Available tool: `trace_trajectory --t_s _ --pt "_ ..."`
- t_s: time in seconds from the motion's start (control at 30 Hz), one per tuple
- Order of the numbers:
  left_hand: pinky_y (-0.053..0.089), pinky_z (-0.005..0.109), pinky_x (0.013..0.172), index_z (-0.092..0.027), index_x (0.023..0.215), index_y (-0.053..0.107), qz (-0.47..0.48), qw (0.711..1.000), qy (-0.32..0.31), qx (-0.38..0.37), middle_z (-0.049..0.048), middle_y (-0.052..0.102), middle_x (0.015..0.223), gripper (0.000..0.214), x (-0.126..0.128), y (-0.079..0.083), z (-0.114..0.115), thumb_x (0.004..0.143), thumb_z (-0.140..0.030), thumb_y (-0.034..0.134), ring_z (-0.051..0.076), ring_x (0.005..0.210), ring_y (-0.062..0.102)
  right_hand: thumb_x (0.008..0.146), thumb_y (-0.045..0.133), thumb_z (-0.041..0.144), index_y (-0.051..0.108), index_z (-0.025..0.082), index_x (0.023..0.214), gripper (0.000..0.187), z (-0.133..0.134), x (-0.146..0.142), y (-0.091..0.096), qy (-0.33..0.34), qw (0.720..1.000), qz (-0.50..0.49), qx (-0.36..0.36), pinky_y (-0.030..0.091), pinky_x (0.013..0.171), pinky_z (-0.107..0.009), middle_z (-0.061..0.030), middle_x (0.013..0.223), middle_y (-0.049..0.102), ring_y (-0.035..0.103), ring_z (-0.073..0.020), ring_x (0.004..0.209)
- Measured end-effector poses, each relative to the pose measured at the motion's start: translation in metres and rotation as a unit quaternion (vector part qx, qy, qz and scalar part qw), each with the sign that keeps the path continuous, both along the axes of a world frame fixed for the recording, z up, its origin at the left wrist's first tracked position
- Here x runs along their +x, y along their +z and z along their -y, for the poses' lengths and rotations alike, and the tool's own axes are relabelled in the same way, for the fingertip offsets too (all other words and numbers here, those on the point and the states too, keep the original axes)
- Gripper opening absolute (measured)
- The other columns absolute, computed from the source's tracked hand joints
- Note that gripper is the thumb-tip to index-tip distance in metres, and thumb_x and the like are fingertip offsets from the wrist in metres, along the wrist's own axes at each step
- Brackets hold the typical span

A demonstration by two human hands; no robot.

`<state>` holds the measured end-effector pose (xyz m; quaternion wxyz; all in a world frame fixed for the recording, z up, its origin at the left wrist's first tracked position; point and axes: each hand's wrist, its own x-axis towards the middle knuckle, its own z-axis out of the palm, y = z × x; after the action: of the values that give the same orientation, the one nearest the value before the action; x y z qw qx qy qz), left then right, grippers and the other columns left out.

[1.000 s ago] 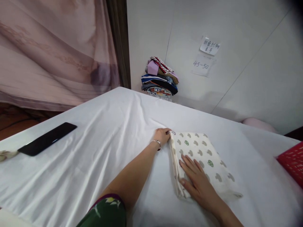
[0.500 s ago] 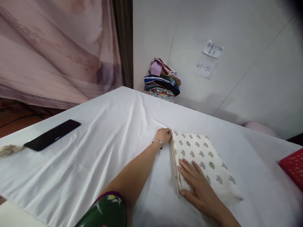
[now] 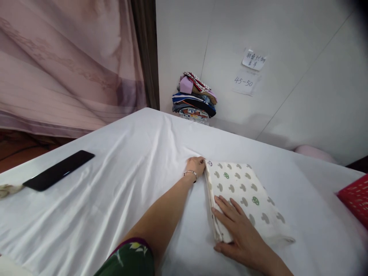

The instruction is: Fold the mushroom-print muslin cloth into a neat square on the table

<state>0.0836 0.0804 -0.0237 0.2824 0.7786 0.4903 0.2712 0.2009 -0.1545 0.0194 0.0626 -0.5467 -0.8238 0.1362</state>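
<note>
A folded cream cloth [image 3: 244, 195] with grey and green clover prints lies on the white sheet [image 3: 129, 180]. My left hand [image 3: 195, 165], with a thin bracelet at the wrist, pinches the cloth's far left corner, fingers curled on it. My right hand [image 3: 240, 230] lies flat on the cloth's near left edge, fingers stretched out, thumb on the sheet beside the fold.
A black phone [image 3: 59, 169] rests on the sheet at the left, with a knotted cord end [image 3: 7, 189] beside it. A stack of folded clothes [image 3: 194, 99] stands by the wall behind. A red basket [image 3: 356, 197] is at the right edge. Pink curtain on the left.
My right hand has slid slightly toward me along the cloth's left edge. My left hand keeps its hold on the far corner. The view shifted a little.
</note>
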Motion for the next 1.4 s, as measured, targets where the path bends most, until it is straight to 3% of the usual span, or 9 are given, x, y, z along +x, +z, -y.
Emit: trace_trajectory --t_s 0.27,0.43,0.53,0.73,1.1,1.23,1.4 --pt "0.032 0.033 0.097 -0.028 0.09 0.069 0.001 1.0 -0.011 0.003 -0.0007 0.069 0.081 0.023 0.0 0.0 0.0 0.076 -0.022 0.053 0.018 0.093 0.058 0.077 0.057 0.04 0.027 0.024 0.14 0.071 0.005 -0.01 -0.012 -0.01 0.998 0.037 0.046 0.017 0.109 -0.051 -0.0065 0.149 0.015 0.014 -0.0285 0.135" --pt "0.028 0.032 0.102 -0.03 0.103 0.065 0.022 1.0 -0.018 0.011 -0.003 0.067 0.099 0.032 -0.001 -0.001 0.001 0.075 -0.019 0.053 0.016 0.101 0.055 0.082 0.051 0.038 0.03 0.021 0.14 0.064 0.012 -0.014 -0.017 -0.021 0.993 0.059 0.098 0.026 0.106 -0.05 -0.009 0.148 0.016 0.016 -0.0293 0.135" --pt "0.027 0.029 0.103 -0.031 0.1 0.067 0.03 0.999 -0.038 0.011 -0.0059 0.066 0.104 0.033 0.0 -0.003 -0.001 0.075 -0.015 0.052 0.014 0.102 0.055 0.084 0.049 0.036 0.032 0.019 0.138 0.06 0.013 -0.017 -0.016 -0.02 0.992 0.069 0.106 0.026 0.106 -0.049 -0.0101 0.148 0.017 0.016 -0.0285 0.135" --pt "0.028 0.028 0.103 -0.029 0.097 0.069 0.026 0.998 -0.052 0.003 -0.0041 0.067 0.101 0.031 0.001 -0.003 -0.005 0.077 -0.016 0.049 0.014 0.099 0.057 0.084 0.048 0.032 0.037 0.02 0.135 0.054 0.013 -0.021 -0.012 -0.035 0.99 0.062 0.118 0.026 0.106 -0.049 -0.0093 0.147 0.021 0.018 -0.0264 0.135" --pt "0.04 0.024 0.093 -0.027 0.107 0.065 -0.026 0.997 -0.067 -0.02 -0.0017 0.066 0.108 0.036 -0.007 0.012 -0.002 0.077 -0.017 0.048 0.014 0.101 0.059 0.086 0.044 0.023 0.041 0.021 0.133 0.047 0.031 -0.03 -0.026 -0.077 0.982 0.077 0.155 0.029 0.104 -0.046 -0.0075 0.144 0.03 0.025 -0.0249 0.133" --pt "0.037 0.027 0.098 -0.023 0.121 0.055 -0.042 0.997 -0.063 0.011 0.0014 0.056 0.125 0.046 -0.014 0.019 0.016 0.077 -0.014 0.044 0.015 0.114 0.051 0.086 0.043 0.024 0.041 0.019 0.133 0.047 0.03 -0.031 -0.026 -0.079 0.981 0.078 0.156 0.029 0.104 -0.046 -0.0086 0.144 0.03 0.027 -0.0255 0.132" --pt "0.014 0.039 0.111 -0.026 0.122 0.053 -0.052 0.985 -0.12 0.111 -0.0009 0.042 0.138 0.04 -0.016 0.027 0.071 0.083 -0.021 0.044 0.017 0.132 0.027 0.084 0.044 0.022 0.041 0.019 0.132 0.048 0.03 -0.034 -0.025 -0.084 0.982 0.069 0.154 0.026 0.105 -0.047 -0.0089 0.144 0.031 0.022 -0.0252 0.134"
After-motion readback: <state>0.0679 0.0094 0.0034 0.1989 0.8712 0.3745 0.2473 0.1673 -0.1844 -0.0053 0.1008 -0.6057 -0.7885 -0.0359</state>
